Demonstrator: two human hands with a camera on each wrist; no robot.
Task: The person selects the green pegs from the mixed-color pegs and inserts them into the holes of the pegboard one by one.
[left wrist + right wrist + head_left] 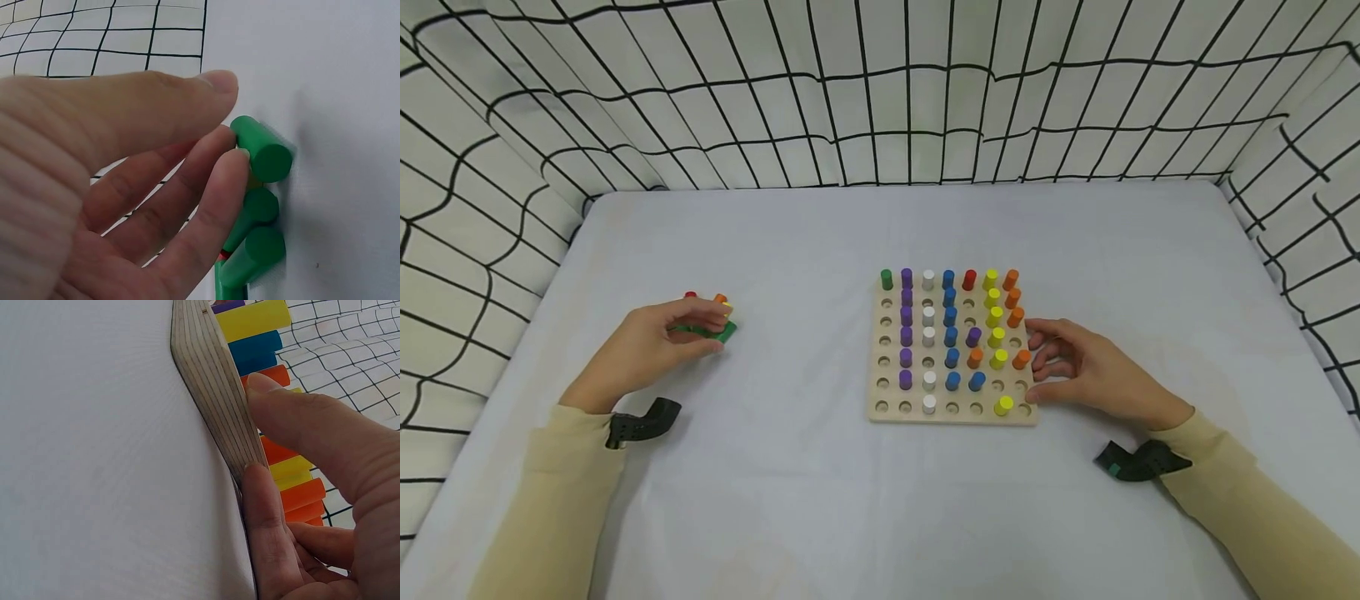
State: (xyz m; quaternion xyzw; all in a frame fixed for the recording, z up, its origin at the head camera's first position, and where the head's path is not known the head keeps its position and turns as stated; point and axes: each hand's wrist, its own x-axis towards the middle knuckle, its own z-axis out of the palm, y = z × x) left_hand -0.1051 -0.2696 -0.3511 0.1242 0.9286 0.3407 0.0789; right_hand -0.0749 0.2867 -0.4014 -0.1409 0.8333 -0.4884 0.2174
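My left hand (pixel 651 350) is over a small group of loose pegs on the left of the table. In the left wrist view its fingertips are right at a green peg (pixel 272 164), with the thumb apart above. More green pegs (pixel 256 253) lie beside it; red, orange and yellow ones show partly behind the fingers. My right hand (pixel 1093 375) holds the right edge of a wooden pegboard (pixel 896 350). In the right wrist view the thumb rests on the top edge and a finger lies against the layered side.
Columns of purple pegs (pixel 906 337), white pegs (pixel 928 317), blue pegs (pixel 951 317), yellow pegs (pixel 995 317) and orange pegs (pixel 1012 298) stand in the board. One green peg (pixel 887 280) stands at its far left corner. Black wire mesh (pixel 865 100) borders the white-covered table (pixel 790 500).
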